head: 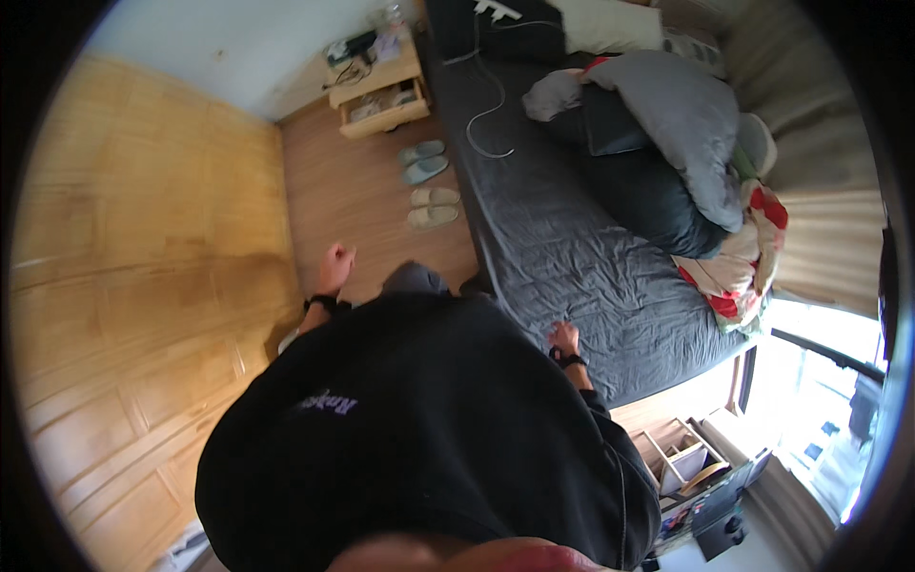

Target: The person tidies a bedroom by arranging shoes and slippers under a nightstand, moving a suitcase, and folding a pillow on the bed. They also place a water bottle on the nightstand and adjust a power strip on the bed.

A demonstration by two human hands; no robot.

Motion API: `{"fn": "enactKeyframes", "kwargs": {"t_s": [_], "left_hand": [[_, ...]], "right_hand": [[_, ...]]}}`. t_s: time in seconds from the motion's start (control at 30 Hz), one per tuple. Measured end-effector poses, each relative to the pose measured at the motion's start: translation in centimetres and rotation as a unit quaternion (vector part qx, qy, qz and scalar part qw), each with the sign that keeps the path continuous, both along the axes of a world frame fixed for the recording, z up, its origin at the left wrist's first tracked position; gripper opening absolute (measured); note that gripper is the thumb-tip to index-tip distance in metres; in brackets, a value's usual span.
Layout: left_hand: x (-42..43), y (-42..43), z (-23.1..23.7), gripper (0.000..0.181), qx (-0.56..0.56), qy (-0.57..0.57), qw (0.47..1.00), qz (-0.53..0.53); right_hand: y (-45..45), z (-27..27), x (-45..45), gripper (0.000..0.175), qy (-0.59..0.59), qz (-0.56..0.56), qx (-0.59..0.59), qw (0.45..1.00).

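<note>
My left hand (337,266) hangs over the wooden floor (372,247), between the wood-panelled wardrobe (157,250) and the bed. Its fingers are curled in and nothing shows in them. My right hand (565,336) is over the near part of the bed's dark grey fitted sheet (529,236), fingers apart and holding nothing. Whether it touches the sheet I cannot tell. Both wrists wear dark bands. On the bed's right side lie a grey quilt (672,107), dark pillows (643,193) and a red-and-cream patterned cloth (740,272) in a heap.
A white power strip (498,9) and its cable (493,86) lie on the far bed. Beyond the two pairs of slippers (432,207), a nightstand (379,68) has its drawer (386,114) pulled out. A wooden organizer (683,457) stands at lower right, by a bright window (822,400).
</note>
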State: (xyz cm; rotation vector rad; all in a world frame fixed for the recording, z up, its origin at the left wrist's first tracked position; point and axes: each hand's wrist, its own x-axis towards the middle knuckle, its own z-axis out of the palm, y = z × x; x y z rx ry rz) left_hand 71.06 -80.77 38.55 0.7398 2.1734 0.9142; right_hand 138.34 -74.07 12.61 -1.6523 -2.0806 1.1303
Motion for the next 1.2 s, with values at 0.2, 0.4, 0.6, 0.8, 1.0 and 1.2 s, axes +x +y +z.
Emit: {"fn": "enactKeyframes", "kwargs": {"t_s": [0.2,0.4,0.6,0.8,1.0,1.2], "left_hand": [[-5.0,3.8,-1.2,0.022,0.015,-0.033,0.996,0.082],[-10.0,6.4,-2.7,0.024,0.021,-0.066,0.992,0.102],[-19.9,8.9,-6.1,0.02,-0.029,-0.143,0.98,0.135],[-33.7,8.5,-8.1,0.021,-0.062,-0.156,0.973,0.16],[-44.7,7.5,-9.1,0.015,-0.1,-0.177,0.969,0.144],[-48.6,7.6,-10.0,0.013,-0.086,-0.194,0.969,0.123]], "right_hand": [[14.6,4.1,-6.6,0.026,0.264,-0.243,-0.263,0.895],[20.4,10.5,-14.4,0.026,0.178,-0.324,-0.315,0.874],[19.9,12.1,-22.5,0.026,0.122,-0.351,-0.346,0.861],[18.9,12.9,-34.1,0.024,0.115,-0.369,-0.363,0.848],[21.6,14.4,-45.8,0.025,0.16,-0.327,-0.331,0.871],[21.0,16.0,-51.1,0.027,0.136,-0.319,-0.303,0.888]]}}
